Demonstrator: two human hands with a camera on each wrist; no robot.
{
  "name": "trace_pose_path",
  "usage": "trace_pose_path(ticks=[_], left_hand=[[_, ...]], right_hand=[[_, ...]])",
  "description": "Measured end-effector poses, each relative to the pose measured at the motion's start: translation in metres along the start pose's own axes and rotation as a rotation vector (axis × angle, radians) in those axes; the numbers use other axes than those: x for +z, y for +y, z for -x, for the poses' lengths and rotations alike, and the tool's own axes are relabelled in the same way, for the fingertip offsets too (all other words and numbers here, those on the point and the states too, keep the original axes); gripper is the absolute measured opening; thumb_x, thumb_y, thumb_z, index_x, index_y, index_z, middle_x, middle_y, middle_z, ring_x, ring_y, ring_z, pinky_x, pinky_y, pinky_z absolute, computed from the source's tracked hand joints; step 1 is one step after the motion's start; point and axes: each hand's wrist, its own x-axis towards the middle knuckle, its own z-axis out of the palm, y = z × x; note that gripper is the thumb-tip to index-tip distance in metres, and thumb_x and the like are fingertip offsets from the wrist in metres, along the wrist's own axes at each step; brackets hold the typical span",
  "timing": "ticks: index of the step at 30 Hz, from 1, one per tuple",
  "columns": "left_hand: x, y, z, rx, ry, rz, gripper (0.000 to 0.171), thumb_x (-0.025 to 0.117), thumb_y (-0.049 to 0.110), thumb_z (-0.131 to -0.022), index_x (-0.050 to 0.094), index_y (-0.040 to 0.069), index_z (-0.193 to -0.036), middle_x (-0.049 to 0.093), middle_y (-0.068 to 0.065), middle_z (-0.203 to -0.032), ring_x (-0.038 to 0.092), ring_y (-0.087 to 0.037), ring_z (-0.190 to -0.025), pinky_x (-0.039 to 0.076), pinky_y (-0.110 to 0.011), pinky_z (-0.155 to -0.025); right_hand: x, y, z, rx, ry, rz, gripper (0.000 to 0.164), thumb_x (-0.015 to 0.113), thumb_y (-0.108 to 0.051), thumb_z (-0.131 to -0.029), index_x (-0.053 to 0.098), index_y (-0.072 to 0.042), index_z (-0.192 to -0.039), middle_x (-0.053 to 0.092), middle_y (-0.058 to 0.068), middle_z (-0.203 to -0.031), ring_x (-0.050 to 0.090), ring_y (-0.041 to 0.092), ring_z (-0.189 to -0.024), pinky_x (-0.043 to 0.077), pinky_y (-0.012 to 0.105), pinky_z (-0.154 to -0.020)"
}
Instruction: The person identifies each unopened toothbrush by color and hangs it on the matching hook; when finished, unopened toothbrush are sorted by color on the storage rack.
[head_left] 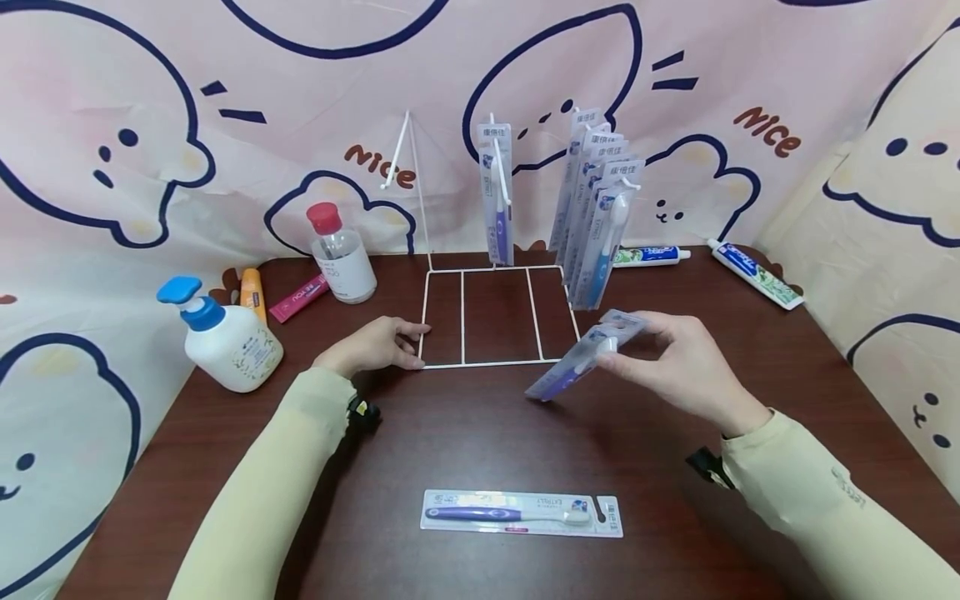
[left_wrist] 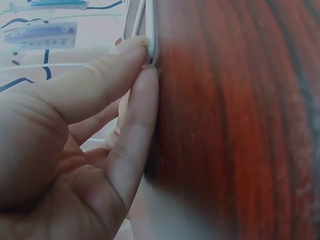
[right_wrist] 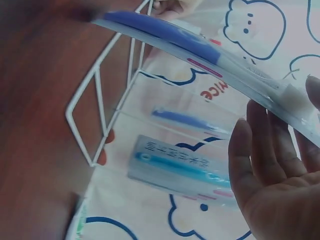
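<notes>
My right hand (head_left: 678, 367) holds a packaged purple toothbrush (head_left: 577, 358) by its head end, tilted above the table in front of the rack. In the right wrist view that toothbrush pack (right_wrist: 200, 57) crosses over the fingers (right_wrist: 272, 145). My left hand (head_left: 382, 343) pinches the front left corner of a white wire display rack (head_left: 487, 364); the left wrist view has the thumb and a finger (left_wrist: 142, 100) at the wire. One purple toothbrush pack (head_left: 495, 200) hangs on the middle hook, and several packs (head_left: 603, 242) hang on the right hook. The left hook (head_left: 396, 154) bears no pack.
Another packaged toothbrush (head_left: 521, 513) lies flat near the front. At left stand a pump bottle (head_left: 234, 346) and a red-capped bottle (head_left: 345, 262), with an orange tube (head_left: 252, 293) and a pink tube (head_left: 298, 298). Toothpaste tubes (head_left: 756, 273) lie at back right.
</notes>
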Motion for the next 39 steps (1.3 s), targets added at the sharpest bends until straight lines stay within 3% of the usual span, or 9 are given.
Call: trace_pose_path(ticks=[4, 9, 13, 15, 21, 27, 33, 39], left_hand=[[0.000, -0.003, -0.001, 0.004, -0.006, 0.013, 0.070, 0.081, 0.024, -0.069, 0.052, 0.014, -0.132, 0.061, -0.005, -0.106, 0.057, -0.019, -0.086, 0.047, -0.029, -0.073], [0.002, -0.005, 0.000, -0.023, -0.044, 0.134, 0.066, 0.077, 0.017, -0.074, 0.050, 0.013, -0.133, 0.061, -0.011, -0.093, 0.061, -0.020, -0.074, 0.051, -0.030, -0.066], [0.003, -0.007, 0.001, -0.046, -0.030, 0.192, 0.062, 0.075, 0.012, -0.075, 0.051, 0.012, -0.132, 0.061, -0.013, -0.088, 0.063, -0.021, -0.069, 0.052, -0.031, -0.066], [0.004, -0.006, 0.001, -0.027, -0.024, 0.195, 0.062, 0.075, 0.008, -0.075, 0.050, 0.008, -0.132, 0.062, -0.014, -0.088, 0.064, -0.021, -0.068, 0.053, -0.031, -0.065], [0.006, -0.004, 0.002, 0.014, -0.023, 0.223, 0.061, 0.072, 0.002, -0.077, 0.048, 0.002, -0.132, 0.063, -0.015, -0.086, 0.064, -0.020, -0.068, 0.053, -0.033, -0.065], [0.004, -0.004, 0.002, 0.010, -0.013, 0.199, 0.061, 0.073, 0.004, -0.076, 0.049, 0.005, -0.132, 0.064, -0.015, -0.083, 0.064, -0.020, -0.068, 0.053, -0.032, -0.065], [0.005, -0.005, 0.001, 0.024, 0.001, 0.183, 0.062, 0.073, 0.005, -0.076, 0.048, 0.007, -0.133, 0.062, -0.013, -0.097, 0.064, -0.019, -0.072, 0.052, -0.030, -0.065], [0.006, -0.007, 0.000, 0.019, 0.007, 0.175, 0.062, 0.074, 0.005, -0.076, 0.049, 0.008, -0.133, 0.060, -0.013, -0.100, 0.064, -0.019, -0.072, 0.052, -0.030, -0.065]], right_hand=[[0.007, 0.007, -0.010, -0.018, -0.041, -0.013, 0.033, 0.072, -0.035, -0.079, 0.066, -0.022, -0.109, 0.064, -0.010, -0.104, 0.059, 0.007, -0.090, 0.048, 0.029, -0.078], [0.015, 0.007, -0.022, -0.051, -0.084, 0.000, 0.039, 0.070, -0.040, -0.079, 0.064, -0.022, -0.112, 0.064, -0.008, -0.106, 0.060, 0.008, -0.091, 0.048, 0.035, -0.080], [0.023, 0.003, -0.029, -0.091, -0.126, 0.003, 0.042, 0.070, -0.041, -0.078, 0.063, -0.023, -0.115, 0.062, -0.008, -0.110, 0.057, 0.010, -0.100, 0.045, 0.040, -0.087], [0.029, 0.003, -0.031, -0.101, -0.146, -0.001, 0.043, 0.070, -0.042, -0.079, 0.062, -0.023, -0.116, 0.062, -0.008, -0.112, 0.056, 0.010, -0.101, 0.044, 0.041, -0.089], [0.047, 0.014, -0.030, -0.110, -0.175, -0.046, 0.036, 0.071, -0.038, -0.079, 0.064, -0.023, -0.112, 0.063, -0.010, -0.104, 0.058, 0.010, -0.087, 0.049, 0.034, -0.076], [0.058, 0.026, -0.029, -0.123, -0.172, -0.088, 0.031, 0.072, -0.033, -0.079, 0.066, -0.023, -0.108, 0.065, -0.012, -0.100, 0.060, 0.006, -0.083, 0.051, 0.032, -0.074], [0.066, 0.035, -0.032, -0.154, -0.143, -0.044, 0.030, 0.071, -0.033, -0.079, 0.066, -0.024, -0.106, 0.065, -0.014, -0.097, 0.060, 0.004, -0.085, 0.050, 0.032, -0.076], [0.065, 0.025, -0.049, -0.133, -0.087, -0.017, 0.037, 0.067, -0.035, -0.082, 0.062, -0.019, -0.114, 0.064, -0.006, -0.105, 0.061, 0.008, -0.089, 0.051, 0.031, -0.075]])
